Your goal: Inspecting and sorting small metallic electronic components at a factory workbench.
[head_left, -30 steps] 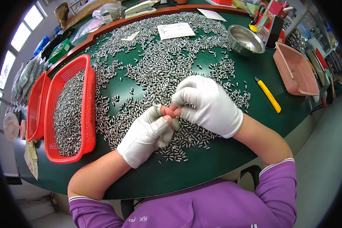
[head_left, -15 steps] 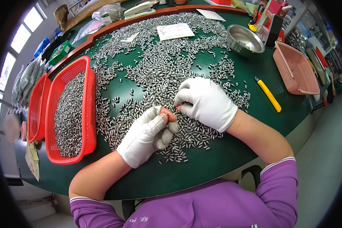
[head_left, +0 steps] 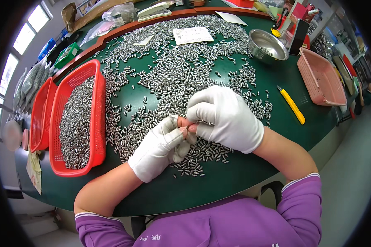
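Note:
Both my hands wear white gloves with bare thumb and index tips. My left hand (head_left: 158, 150) is closed in a pinch on a small metal part, mostly hidden by the fingertips. The fingertips of my right hand (head_left: 226, 119) meet it there, closed too; what they grip is too small and covered to make out. Beneath and beyond both hands spreads a heap of small silvery metal parts (head_left: 165, 90), pointed and barrel-shaped, on the green tabletop (head_left: 148, 197).
To the left, a red plastic basket (head_left: 97, 136) holds many similar parts, beside another red basket (head_left: 39, 119). On the right lie a yellow utility knife (head_left: 292, 107), a steel bowl (head_left: 268, 45) and a pink basket (head_left: 320, 76). A white paper slip (head_left: 192, 35) rests on the heap.
My right hand has come from the heap toward my left, and its fingertips now meet the left fingertips. The left hand has barely moved, still pinching.

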Demonstrator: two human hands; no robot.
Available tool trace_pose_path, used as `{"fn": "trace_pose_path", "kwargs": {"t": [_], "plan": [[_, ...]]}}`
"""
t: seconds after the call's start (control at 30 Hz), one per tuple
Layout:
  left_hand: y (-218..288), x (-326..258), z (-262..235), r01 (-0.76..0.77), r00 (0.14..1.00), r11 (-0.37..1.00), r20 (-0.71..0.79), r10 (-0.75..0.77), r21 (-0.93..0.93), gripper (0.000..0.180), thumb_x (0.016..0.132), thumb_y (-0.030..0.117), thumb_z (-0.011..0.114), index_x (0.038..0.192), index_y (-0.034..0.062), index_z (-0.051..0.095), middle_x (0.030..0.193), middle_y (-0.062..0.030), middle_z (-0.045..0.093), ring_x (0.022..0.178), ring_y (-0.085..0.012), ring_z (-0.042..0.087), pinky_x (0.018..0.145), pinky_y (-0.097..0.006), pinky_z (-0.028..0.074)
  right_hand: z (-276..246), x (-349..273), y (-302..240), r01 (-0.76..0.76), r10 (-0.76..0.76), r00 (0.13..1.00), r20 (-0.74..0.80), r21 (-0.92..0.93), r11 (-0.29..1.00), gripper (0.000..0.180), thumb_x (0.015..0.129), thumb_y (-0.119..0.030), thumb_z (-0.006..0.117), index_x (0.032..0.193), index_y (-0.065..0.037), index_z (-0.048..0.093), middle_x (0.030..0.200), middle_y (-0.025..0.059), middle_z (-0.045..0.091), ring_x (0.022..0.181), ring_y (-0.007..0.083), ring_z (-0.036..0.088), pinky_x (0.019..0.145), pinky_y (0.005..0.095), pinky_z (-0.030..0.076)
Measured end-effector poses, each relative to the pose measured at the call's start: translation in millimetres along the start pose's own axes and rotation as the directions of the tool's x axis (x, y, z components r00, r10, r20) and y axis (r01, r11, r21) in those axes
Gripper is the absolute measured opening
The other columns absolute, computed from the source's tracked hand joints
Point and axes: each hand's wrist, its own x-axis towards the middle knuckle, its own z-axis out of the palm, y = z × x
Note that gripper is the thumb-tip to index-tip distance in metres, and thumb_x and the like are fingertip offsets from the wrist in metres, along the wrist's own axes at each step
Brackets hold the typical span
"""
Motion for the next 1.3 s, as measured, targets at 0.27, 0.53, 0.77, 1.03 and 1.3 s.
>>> {"fn": "trace_pose_path", "kwargs": {"t": [0.27,0.53,0.77,1.03,1.3], "plan": [[-1.0,0.7,0.0,-0.001,0.999,1.000,-0.037,0.002,0.031,0.017,0.097,0.026,0.058,0.106,0.0111,0.055,0.088,0.0015,0.060,0.063,-0.0032,0.048,0.053,-0.016,0.035,-0.3,-2.0,3.1,-0.017,0.019,0.999,-0.026,0.079,0.997,0.014,0.071,-0.011,0.073,0.084,-0.007,0.069,0.086,0.0071,0.065,0.078,0.0276,0.063,0.070,0.0373,0.052],[0.4,1.0,2.7,0.003,0.996,1.000,-0.085,-0.002,0.011,0.018,0.097,0.026,0.057,0.102,0.0094,0.057,0.081,-0.0015,0.057,0.058,-0.0092,0.043,0.053,-0.023,0.033,4.7,-12.5,20.1,-0.117,0.154,0.977,0.145,-0.237,0.965,0.015,0.074,-0.015,0.071,0.087,-0.008,0.069,0.090,0.0064,0.064,0.086,0.0267,0.062,0.077,0.0369,0.051],[0.1,0.6,3.3,0.011,0.993,0.999,-0.117,-0.016,-0.040,0.019,0.096,0.027,0.058,0.103,0.0097,0.057,0.082,-0.0023,0.057,0.057,-0.0096,0.043,0.053,-0.023,0.034,8.5,-10.5,19.8,-0.121,0.174,0.965,0.197,-0.253,0.960,0.010,0.074,-0.013,0.070,0.081,-0.007,0.065,0.089,0.0067,0.063,0.085,0.0269,0.062,0.076,0.0379,0.051],[-3.3,2.4,-1.7,-0.036,0.999,0.999,-0.042,0.034,-0.041,0.017,0.095,0.024,0.059,0.105,0.0107,0.055,0.087,-0.0025,0.058,0.058,-0.0094,0.043,0.054,-0.023,0.033,7.8,-9.4,18.4,-0.115,0.170,0.965,0.202,-0.257,0.960,0.009,0.074,-0.013,0.069,0.081,-0.008,0.066,0.089,0.0067,0.063,0.086,0.0267,0.062,0.077,0.0375,0.051],[-4.1,3.5,-2.5,-0.054,0.998,0.996,-0.025,0.052,-0.067,0.024,0.093,0.029,0.061,0.108,0.0115,0.055,0.090,-0.0027,0.058,0.058,-0.0095,0.043,0.052,-0.023,0.033,9.4,-9.3,17.6,-0.097,0.145,0.972,0.183,-0.250,0.963,0.009,0.075,-0.013,0.069,0.081,-0.008,0.065,0.088,0.0070,0.063,0.083,0.0276,0.062,0.075,0.0380,0.051]]}}
